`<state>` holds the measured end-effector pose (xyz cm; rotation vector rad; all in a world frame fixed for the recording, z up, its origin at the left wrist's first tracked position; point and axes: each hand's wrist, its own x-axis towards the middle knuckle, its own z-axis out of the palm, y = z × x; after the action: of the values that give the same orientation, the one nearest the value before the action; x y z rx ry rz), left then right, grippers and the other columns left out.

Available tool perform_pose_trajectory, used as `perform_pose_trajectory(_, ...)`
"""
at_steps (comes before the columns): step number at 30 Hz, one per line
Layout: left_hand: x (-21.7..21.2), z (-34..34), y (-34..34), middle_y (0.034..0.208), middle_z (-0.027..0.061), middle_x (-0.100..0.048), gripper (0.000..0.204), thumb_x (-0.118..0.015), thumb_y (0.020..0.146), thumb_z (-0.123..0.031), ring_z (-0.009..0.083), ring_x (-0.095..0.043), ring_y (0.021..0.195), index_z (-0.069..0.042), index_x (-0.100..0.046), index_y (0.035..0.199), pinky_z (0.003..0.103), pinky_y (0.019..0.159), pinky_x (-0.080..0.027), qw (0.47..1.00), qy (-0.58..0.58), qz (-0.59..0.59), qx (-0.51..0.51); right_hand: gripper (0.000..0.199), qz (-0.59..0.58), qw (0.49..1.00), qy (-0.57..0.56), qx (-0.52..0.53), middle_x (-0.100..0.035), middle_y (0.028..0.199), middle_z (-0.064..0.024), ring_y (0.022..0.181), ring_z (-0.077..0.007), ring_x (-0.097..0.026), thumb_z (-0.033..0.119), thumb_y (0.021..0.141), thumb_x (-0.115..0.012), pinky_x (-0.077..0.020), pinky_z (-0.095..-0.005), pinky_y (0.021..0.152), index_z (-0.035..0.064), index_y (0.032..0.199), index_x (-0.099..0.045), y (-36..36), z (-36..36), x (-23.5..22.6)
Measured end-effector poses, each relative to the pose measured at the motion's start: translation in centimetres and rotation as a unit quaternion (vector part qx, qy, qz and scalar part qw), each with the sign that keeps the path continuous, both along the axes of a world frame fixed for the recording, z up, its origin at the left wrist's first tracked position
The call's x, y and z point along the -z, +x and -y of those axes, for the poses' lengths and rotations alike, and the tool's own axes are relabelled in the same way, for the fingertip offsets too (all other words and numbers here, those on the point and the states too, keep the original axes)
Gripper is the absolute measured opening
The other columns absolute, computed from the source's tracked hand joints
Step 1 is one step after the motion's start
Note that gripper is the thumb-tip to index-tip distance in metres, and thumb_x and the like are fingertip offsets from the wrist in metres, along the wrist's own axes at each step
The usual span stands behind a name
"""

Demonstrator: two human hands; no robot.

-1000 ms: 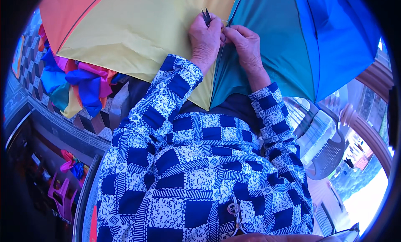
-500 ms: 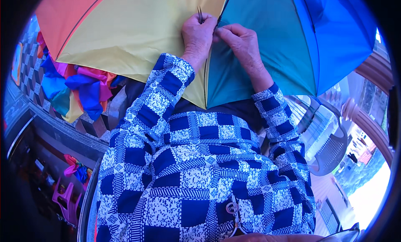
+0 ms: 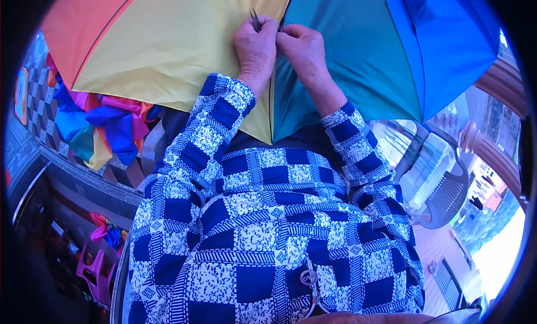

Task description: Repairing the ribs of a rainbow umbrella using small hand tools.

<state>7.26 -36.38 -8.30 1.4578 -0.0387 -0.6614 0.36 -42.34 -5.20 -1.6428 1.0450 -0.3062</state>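
Multicoloured umbrella canopy (image 3: pixel 168 50), left hand (image 3: pixel 255 47) with small scissors (image 3: pixel 254 17), right hand (image 3: pixel 305 47) pinching seam

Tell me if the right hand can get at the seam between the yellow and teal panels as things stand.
Probably yes: the right hand already rests on the umbrella at that seam, beside the left hand, with nothing between.

Umbrella canopy (image 3: pixel 168 50): thin woven cloth, smooth, taut, faint sheen; panels orange, yellow, teal, blue
Small tool (image 3: pixel 254 19) at left hand (image 3: pixel 256 50): thin, dark, metallic-looking prongs
Sleeves and garment (image 3: pixel 268 234): matt printed cotton-like cloth, blue and white; metal ring clasp (image 3: pixel 307 277), shiny
Heap of fabric pieces (image 3: pixel 106 128): soft, crumpled, slightly glossy
Chair (image 3: pixel 442 198): grey plastic, perforated, matt
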Motion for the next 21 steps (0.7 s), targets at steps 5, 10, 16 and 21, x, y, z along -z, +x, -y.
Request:
perform_pose_trajectory(5, 1.5, 0.2, -0.3, 0.062, 0.0021, -0.055, 0.008, -0.057, 0.080, -0.010, 0.0106, -0.049, 0.044, -0.002, -0.056, 0.080, 0.024, 0.039, -0.040, 0.986, -0.004, 0.161, -0.045, 0.023, -0.067, 0.981, -0.183, -0.011, -0.064, 0.072, -0.0100, 0.066, -0.0169, -0.063, 0.022, 0.072, -0.061, -0.0487, -0.0290, 0.063, 0.0008, 0.078, -0.067, 0.1, -0.5, 0.8)
perform_pose_trajectory(10, -1.7, 0.0, -0.9, 0.064, 0.0050, -0.055, 0.010, -0.054, 0.083, -0.012, 0.0133, -0.050, 0.042, -0.003, -0.051, 0.084, 0.026, 0.037, -0.040, 0.995, -0.080, -0.043, -0.049, 0.021, 0.019, 0.993, -0.111, -0.025, -0.064, 0.079, -0.0105, 0.072, -0.0130, -0.062, 0.016, 0.075, -0.060, -0.0490, -0.0259, 0.065, -0.0026, 0.085, -0.064, -1.2, 0.8, 1.7)
perform_pose_trajectory(16, -2.4, -0.3, -1.1, 0.066, 0.0073, -0.055, 0.012, -0.051, 0.085, -0.014, 0.0155, -0.051, 0.041, -0.004, -0.045, 0.088, 0.027, 0.036, -0.040, 0.976, -0.138, -0.159, -0.063, 0.018, 0.119, 0.992, 0.015, -0.043, -0.064, 0.084, -0.0078, 0.076, -0.0100, -0.058, 0.010, 0.080, -0.056, -0.0487, -0.0230, 0.068, -0.0049, 0.090, -0.061, -1.9, 1.1, 1.0)
perform_pose_trajectory(21, -2.3, -0.1, -1.1, 0.066, 0.0068, -0.054, 0.012, -0.051, 0.085, -0.014, 0.0146, -0.051, 0.042, -0.003, -0.046, 0.090, 0.026, 0.036, -0.041, 0.979, -0.130, -0.152, -0.045, 0.019, 0.115, 0.992, 0.026, -0.041, -0.062, 0.082, -0.0019, 0.076, -0.0066, -0.054, 0.013, 0.082, -0.055, -0.0447, -0.0202, 0.070, -0.0021, 0.091, -0.062, -2.0, 0.9, 0.6)
